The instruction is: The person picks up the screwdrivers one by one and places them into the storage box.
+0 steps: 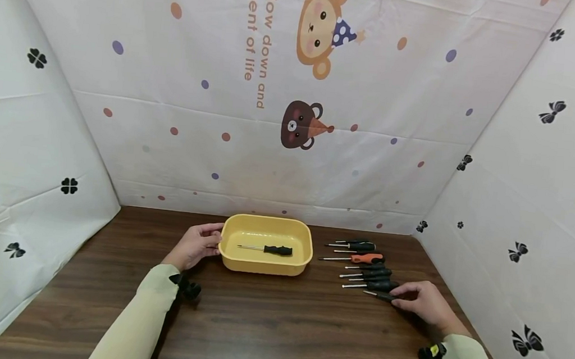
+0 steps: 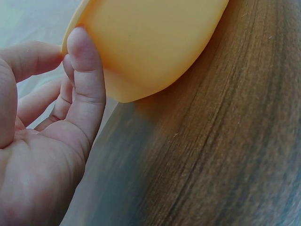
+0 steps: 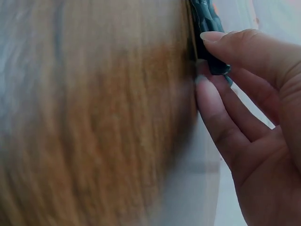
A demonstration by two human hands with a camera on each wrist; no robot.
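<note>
My left hand (image 1: pixel 194 246) is at the left end of a yellow plastic basin (image 1: pixel 264 267), its thumb and fingers pinching the rim. In the left wrist view the fingertips (image 2: pixel 81 44) lie against the basin's wall. Inside the basin lies a screwdriver (image 1: pixel 278 250) with a black handle, shaft pointing left. On the right, my right hand (image 1: pixel 426 304) pinches the dark handle of the nearest screwdriver (image 1: pixel 383 296) in a row. The right wrist view has my thumb on a dark handle (image 3: pixel 217 63) at the table surface, fingers on its other side.
Several more screwdrivers lie beyond my right hand, shafts pointing left; one has an orange handle (image 1: pixel 368 258), the others dark ones. The brown wooden table (image 1: pixel 266 324) is bordered by a patterned white cloth (image 1: pixel 248 159) behind and at both sides.
</note>
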